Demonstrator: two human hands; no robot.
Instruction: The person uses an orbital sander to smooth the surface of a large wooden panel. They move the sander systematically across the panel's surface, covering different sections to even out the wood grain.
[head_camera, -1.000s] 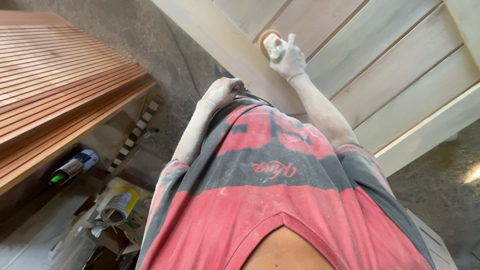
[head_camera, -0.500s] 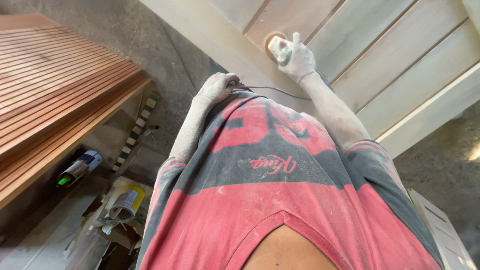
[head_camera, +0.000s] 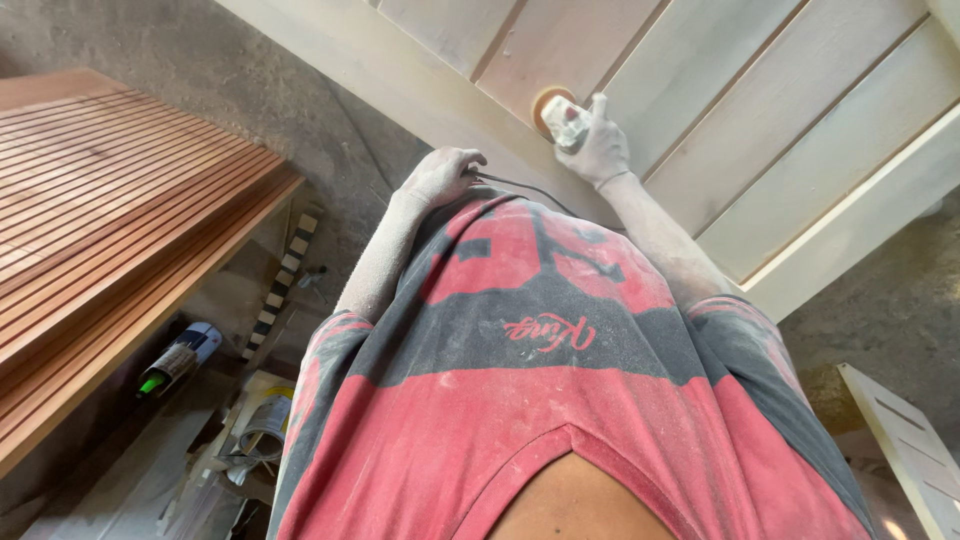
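Sanding is judged to be the step in hand: in the head view, a small round pale-bodied orbital sander (head_camera: 560, 118) is pressed flat on the pale planked wooden door panel (head_camera: 760, 120), near its long framing rail. The right hand (head_camera: 600, 143) is closed around the sander's body, one finger raised. The left hand (head_camera: 440, 178), just off the panel's edge, is curled about the thin black power cord (head_camera: 520, 187). Left of the panel lies a reddish slatted wooden panel (head_camera: 110, 200). The next pass calls for even pressure with the cord kept clear.
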